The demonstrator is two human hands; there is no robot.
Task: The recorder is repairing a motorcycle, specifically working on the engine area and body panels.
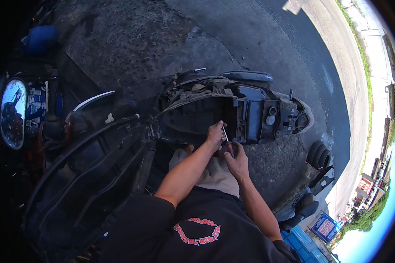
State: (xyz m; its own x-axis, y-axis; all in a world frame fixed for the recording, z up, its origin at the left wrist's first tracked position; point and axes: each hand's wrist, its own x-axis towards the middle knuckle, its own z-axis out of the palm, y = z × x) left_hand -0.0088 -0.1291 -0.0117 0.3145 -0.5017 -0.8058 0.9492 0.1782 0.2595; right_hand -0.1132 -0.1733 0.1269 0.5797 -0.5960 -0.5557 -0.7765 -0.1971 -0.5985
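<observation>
A screwdriver (225, 133) with a pale shaft and a dark red handle is in my right hand (238, 164), whose fingers wrap round the handle. My left hand (215, 136) is closed by the shaft's far end; its fingertips hide what they pinch, if anything. Both hands are over the near rim of the open under-seat compartment (193, 116) of a scooter. The black inside of that compartment is in deep shadow. To its right lies the scooter's uncovered rear section, with a round filler opening (273, 110) in it.
The raised black seat (92, 175) fills the lower left. A mirror (13, 114) stands at the far left. Stacked black tyres (318, 155) and a blue sign (325, 227) are on the right. Worn concrete floor (140, 39) stretches beyond the scooter.
</observation>
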